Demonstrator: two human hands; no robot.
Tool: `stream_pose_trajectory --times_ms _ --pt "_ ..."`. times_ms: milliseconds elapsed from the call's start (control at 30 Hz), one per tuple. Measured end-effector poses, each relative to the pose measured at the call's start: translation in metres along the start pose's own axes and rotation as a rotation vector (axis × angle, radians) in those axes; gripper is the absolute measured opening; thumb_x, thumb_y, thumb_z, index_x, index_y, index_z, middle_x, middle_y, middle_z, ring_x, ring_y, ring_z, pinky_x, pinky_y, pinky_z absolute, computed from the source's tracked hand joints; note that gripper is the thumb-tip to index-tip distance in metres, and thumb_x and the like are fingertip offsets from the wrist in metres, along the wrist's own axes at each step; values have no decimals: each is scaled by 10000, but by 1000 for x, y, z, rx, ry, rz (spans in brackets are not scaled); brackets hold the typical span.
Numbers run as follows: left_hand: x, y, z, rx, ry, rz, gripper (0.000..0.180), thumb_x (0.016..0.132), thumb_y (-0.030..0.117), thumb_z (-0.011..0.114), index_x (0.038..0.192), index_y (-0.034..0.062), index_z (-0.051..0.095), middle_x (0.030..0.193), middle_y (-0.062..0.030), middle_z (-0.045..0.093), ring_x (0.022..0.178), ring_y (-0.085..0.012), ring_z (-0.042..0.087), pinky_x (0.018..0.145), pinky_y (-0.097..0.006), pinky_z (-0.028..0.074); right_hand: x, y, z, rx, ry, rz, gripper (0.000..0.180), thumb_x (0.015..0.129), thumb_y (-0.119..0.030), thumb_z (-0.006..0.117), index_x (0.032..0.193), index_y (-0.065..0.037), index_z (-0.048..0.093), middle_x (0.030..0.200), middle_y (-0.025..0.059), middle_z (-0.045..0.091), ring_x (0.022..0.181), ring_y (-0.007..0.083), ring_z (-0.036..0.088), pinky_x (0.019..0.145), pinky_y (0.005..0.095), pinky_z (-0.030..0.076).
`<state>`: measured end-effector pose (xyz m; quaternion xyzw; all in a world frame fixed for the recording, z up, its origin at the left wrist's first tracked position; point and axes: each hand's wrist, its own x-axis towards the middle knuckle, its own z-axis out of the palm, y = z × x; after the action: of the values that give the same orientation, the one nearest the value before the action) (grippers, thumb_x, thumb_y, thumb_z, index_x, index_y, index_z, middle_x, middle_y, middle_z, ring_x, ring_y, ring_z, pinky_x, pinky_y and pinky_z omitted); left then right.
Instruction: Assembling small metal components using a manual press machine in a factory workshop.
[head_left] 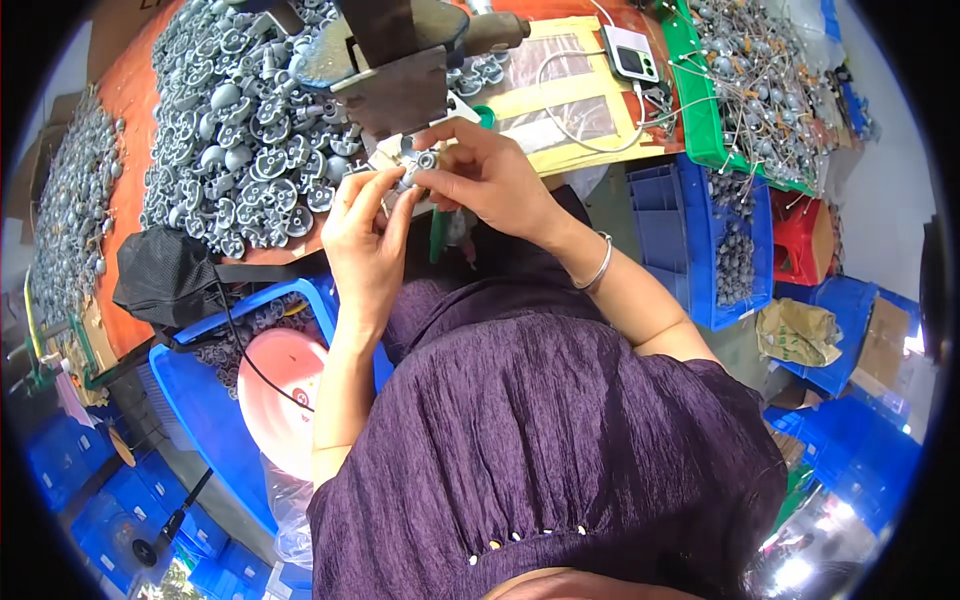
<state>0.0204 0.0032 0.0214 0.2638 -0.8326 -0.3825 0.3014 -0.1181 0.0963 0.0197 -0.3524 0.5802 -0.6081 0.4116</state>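
Observation:
Both of my hands meet at the bench's front edge, just below a metal press head (395, 88). Between their fingertips is a small grey moulded part (417, 165) with a round socket. My left hand (365, 235) pinches it from the left, thumb and fingers closed. On the other side, the thumb and bent fingers of my right hand (487, 180) close on the same part. The fingers cover much of it, and its underside is hidden. A big heap of similar grey parts (245, 130) lies to the left of the press.
Right of the press are a yellow-taped board (565, 90) and a small white device with a screen (632, 55). A green crate (700, 110) holds wired parts. Blue bins (690, 240) flank me. At lower left stand a pink basin (275, 385) and a black bag (165, 275).

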Motion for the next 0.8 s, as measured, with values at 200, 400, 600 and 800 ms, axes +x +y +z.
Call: stream_pose_trajectory --times_ms 200,400,600,800 --pt "9 -16 7 -1 47 -102 166 786 56 695 945 17 667 804 -49 601 576 -95 499 524 -233 405 4 17 6 -504 174 -135 90 830 -106 651 839 -19 628 692 67 662 644 131 661 564 250 486" --pt "23 -13 12 -44 31 -105 217 720 35 741 931 60 696 724 -39 525 613 -126 475 530 -262 372 6 19 7 -799 298 -305 120 795 -155 663 768 -51 612 618 68 618 572 226 632 522 315 467" --pt "26 -18 12 46 2 -53 208 711 31 727 908 90 697 710 -52 492 598 -172 470 541 -301 376 7 9 -12 -872 182 -260 121 815 -187 638 776 -73 627 625 80 618 580 245 628 557 343 477" --pt "19 -8 16 141 93 -11 164 719 61 715 875 102 690 747 -77 521 664 -238 533 608 -335 420 100 -29 -100 -171 211 -264 188 877 -207 573 857 -41 658 757 62 662 644 176 616 615 306 492"
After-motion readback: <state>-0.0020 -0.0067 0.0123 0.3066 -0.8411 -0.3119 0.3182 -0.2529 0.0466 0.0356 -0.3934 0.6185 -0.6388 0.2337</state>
